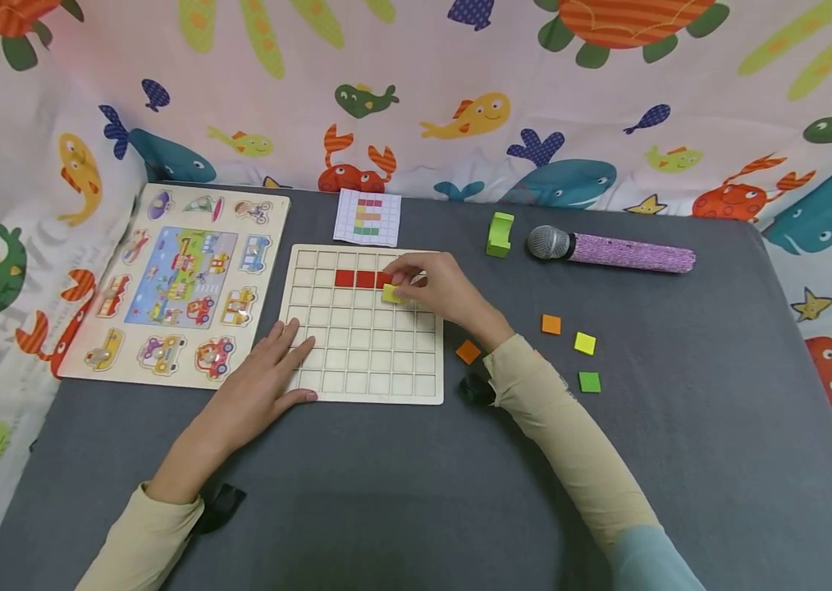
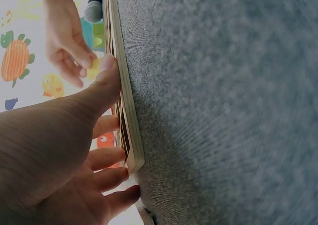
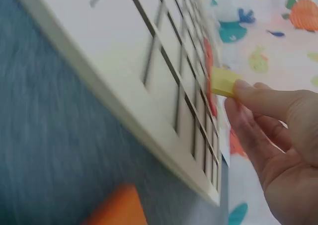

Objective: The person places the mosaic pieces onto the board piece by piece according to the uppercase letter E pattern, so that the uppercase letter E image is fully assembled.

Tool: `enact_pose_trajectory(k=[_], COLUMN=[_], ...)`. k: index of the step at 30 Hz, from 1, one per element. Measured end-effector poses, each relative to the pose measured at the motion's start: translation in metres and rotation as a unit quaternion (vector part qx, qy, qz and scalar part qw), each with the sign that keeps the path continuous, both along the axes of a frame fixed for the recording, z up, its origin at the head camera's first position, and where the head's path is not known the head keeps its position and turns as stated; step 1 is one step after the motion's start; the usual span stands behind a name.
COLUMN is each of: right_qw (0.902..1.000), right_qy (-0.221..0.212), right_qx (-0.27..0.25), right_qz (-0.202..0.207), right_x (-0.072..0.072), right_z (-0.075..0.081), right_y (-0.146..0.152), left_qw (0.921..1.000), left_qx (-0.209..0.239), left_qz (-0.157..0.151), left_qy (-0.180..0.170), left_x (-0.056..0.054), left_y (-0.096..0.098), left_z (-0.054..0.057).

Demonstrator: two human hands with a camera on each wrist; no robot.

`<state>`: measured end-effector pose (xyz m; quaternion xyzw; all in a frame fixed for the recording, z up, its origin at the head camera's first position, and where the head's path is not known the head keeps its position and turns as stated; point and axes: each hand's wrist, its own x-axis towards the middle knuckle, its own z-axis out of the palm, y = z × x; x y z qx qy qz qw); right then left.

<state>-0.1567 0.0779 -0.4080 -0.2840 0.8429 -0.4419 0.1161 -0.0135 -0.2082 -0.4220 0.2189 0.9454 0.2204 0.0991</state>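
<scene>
My right hand (image 1: pixel 434 287) pinches a yellow square tile (image 1: pixel 390 294) between thumb and finger, over the upper part of a wooden grid board (image 1: pixel 364 361). In the right wrist view the same yellow tile (image 3: pixel 223 81) stands out from the fingertips, above the board's cells. Red tiles (image 1: pixel 366 279) lie side by side in a row of the grid, partly behind the fingers. My left hand (image 1: pixel 261 382) rests with spread fingers on the board's lower left edge; in the left wrist view its thumb (image 2: pixel 108 73) lies on the rim.
Behind the board lies a pattern card (image 1: pixel 368 217) with coloured squares. A picture puzzle (image 1: pixel 253 271) is at the left. To the right are orange (image 1: pixel 551 325), yellow (image 1: pixel 585 343) and green (image 1: pixel 589 382) tiles, a green block (image 1: pixel 500 235) and a microphone (image 1: pixel 623 250).
</scene>
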Motion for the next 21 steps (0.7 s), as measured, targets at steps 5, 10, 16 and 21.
enact_pose_trajectory(k=[5, 10, 16, 21], right_qw=[1.0, 0.9998, 0.9993, 0.9994], right_qy=[-0.006, -0.013, -0.03, -0.022], right_qx=[-0.004, 0.003, 0.009, 0.025], right_qz=[0.002, 0.014, 0.021, 0.013], right_x=[0.001, -0.001, -0.001, -0.003], right_z=[0.0, 0.002, -0.002, -0.008], right_y=[-0.027, -0.052, -0.065, -0.069], left_qw=[1.0, 1.0, 1.0, 1.0], left_qx=[-0.004, -0.001, -0.001, -0.001], left_qz=[0.003, 0.005, 0.005, 0.008], left_qy=[-0.007, -0.007, -0.004, -0.002], left_x=[0.0, 0.0, 0.0, 0.0], left_y=[0.0, 0.0, 0.001, 0.0], left_z=[0.0, 0.0, -0.001, -0.001])
